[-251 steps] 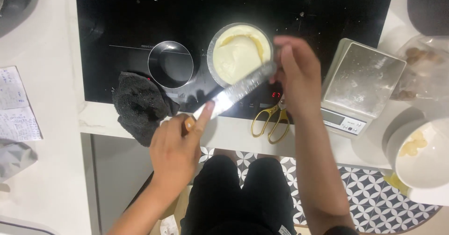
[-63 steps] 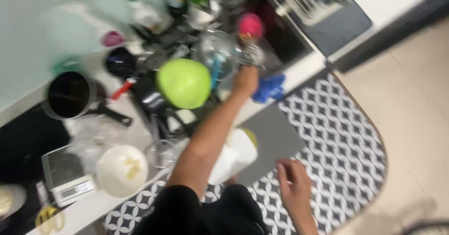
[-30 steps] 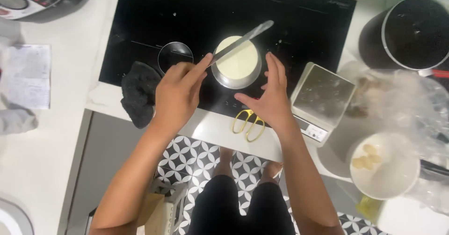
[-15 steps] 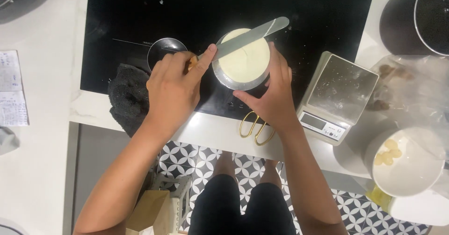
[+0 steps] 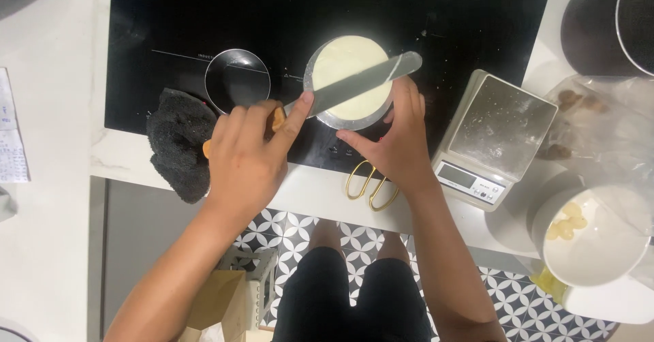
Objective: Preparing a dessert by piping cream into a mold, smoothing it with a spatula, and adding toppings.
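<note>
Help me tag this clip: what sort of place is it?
Most likely a home kitchen: a black glass cooktop set into a white counter, a kitchen scale, and patterned floor tiles below.

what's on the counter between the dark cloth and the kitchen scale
In the head view, gold-handled scissors lie on the white counter edge between the dark cloth and the kitchen scale. The left hand and right hand hover over that stretch too.
</note>
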